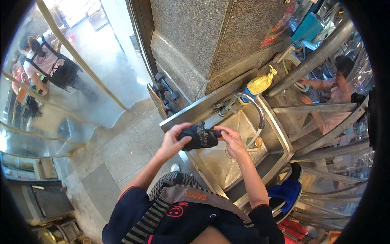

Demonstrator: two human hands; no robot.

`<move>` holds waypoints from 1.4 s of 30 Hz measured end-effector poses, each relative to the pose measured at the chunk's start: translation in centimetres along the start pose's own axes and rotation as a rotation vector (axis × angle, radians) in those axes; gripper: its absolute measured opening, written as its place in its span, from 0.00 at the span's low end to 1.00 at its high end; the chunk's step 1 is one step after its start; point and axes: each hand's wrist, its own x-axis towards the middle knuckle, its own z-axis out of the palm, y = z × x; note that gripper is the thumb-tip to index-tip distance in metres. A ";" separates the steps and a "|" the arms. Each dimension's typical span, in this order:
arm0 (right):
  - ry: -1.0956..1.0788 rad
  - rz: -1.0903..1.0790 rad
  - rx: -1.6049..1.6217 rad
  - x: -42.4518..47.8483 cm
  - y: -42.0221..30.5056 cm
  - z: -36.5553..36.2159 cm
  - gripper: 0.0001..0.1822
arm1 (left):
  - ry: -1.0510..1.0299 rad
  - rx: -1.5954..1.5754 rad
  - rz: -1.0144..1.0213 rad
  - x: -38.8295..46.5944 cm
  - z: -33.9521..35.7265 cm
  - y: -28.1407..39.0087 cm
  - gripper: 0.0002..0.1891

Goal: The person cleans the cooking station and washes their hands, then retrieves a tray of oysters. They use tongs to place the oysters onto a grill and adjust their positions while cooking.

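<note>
Both hands hold a black fabric bundle (201, 136) with pale lettering, which looks like a folded compact umbrella. My left hand (174, 141) grips its wider end, thumb on top. At its narrow dark end, the fingers of my right hand (232, 139) pinch it. The bundle is above the left rim of a stainless steel sink (219, 170). A curved chrome faucet (261, 111) arches over the basin, and whether its pale lower end is water or a hose I cannot tell. Near it lies a small round brownish object (258, 141).
A yellow pump bottle (259, 84) stands behind the faucet. A skateboard (157, 99) leans at the granite-clad pillar (186, 39). Clear plastic sheeting (106, 103) hangs at left, with a person (50, 61) beyond. Metal tubes (310, 58) and another person (335, 91) are at right. A blue cloth (286, 195) hangs beside the sink.
</note>
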 end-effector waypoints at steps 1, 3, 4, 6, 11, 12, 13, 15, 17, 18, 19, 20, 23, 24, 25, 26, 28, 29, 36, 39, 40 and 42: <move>0.006 0.001 0.025 0.3 -0.7 0.8 0.14 | 0.013 -0.004 0.047 0.5 -1.0 0.4 0.25; 0.034 -0.003 0.076 0.4 -2.3 2.1 0.13 | 0.098 -0.031 0.056 1.6 -2.4 2.8 0.25; 0.074 -0.059 0.110 0.5 -3.0 2.8 0.13 | 0.108 -0.086 -0.045 2.1 -3.1 4.6 0.25; 0.095 -0.104 0.106 1.8 -2.6 2.8 0.13 | 0.096 -0.185 -0.129 3.0 -4.7 6.8 0.23; 0.140 -0.434 -0.215 2.6 -6.3 4.6 0.12 | -0.045 0.664 0.273 5.1 -6.5 10.2 0.25; 0.139 -0.455 -0.262 2.2 -7.3 5.2 0.12 | -0.026 0.778 0.437 5.4 -6.9 10.5 0.28; 0.140 -0.475 -0.306 1.7 -8.2 5.8 0.12 | 0.001 0.775 0.383 5.5 -7.1 11.2 0.25; 0.135 -0.490 -0.351 1.1 -9.1 6.5 0.13 | 0.033 0.909 0.488 6.4 -8.4 11.5 0.20; 0.123 -0.481 -0.355 0.6 -9.2 6.9 0.13 | 0.058 0.825 0.378 7.1 -8.8 11.8 0.14; 0.124 -0.498 -0.310 0.6 -8.3 6.8 0.13 | 0.061 0.810 0.332 7.6 -8.8 11.5 0.13; 0.130 -0.480 -0.276 0.4 -7.4 6.7 0.13 | 0.065 0.794 0.284 8.1 -8.9 11.1 0.13; 0.149 -0.476 -0.242 0.4 -6.2 6.2 0.13 | 0.040 0.734 0.289 8.6 -8.7 10.6 0.12; 0.241 -0.418 -0.138 -0.3 -2.6 4.6 0.15 | -0.011 0.606 0.252 9.2 -6.1 10.7 0.11; 0.271 -0.392 -0.105 -0.7 -2.0 4.3 0.15 | -0.018 0.559 0.350 9.5 -5.1 10.3 0.11; 0.278 -0.380 -0.083 -1.2 -2.0 4.3 0.15 | -0.021 0.560 0.284 9.2 -4.0 11.2 0.11; 0.285 -0.367 -0.060 -1.8 -2.2 4.3 0.15 | -0.071 0.446 0.304 9.6 -3.4 10.8 0.12; 0.306 -0.365 -0.079 -2.6 -2.2 4.1 0.15 | -0.197 0.148 0.260 10.4 -2.7 10.2 0.14; 0.294 -0.344 -0.097 -2.6 -1.8 4.1 0.15 | -0.190 0.070 0.186 10.3 -2.8 10.1 0.15; 0.183 -0.026 -0.180 -0.5 4.3 3.9 0.16 | 0.067 0.534 0.043 12.3 -10.3 -0.3 0.14; 0.244 0.146 0.267 -0.6 6.4 0.9 0.16 | -0.023 0.897 -0.110 11.1 -11.5 -4.5 0.21; 0.316 0.162 0.440 -1.6 6.3 -0.8 0.15 | -0.038 0.870 -0.090 10.7 -10.1 -4.2 0.20; 0.438 0.087 0.755 -3.3 8.5 -5.9 0.13 | -0.006 0.929 0.104 9.9 -7.2 -3.2 0.21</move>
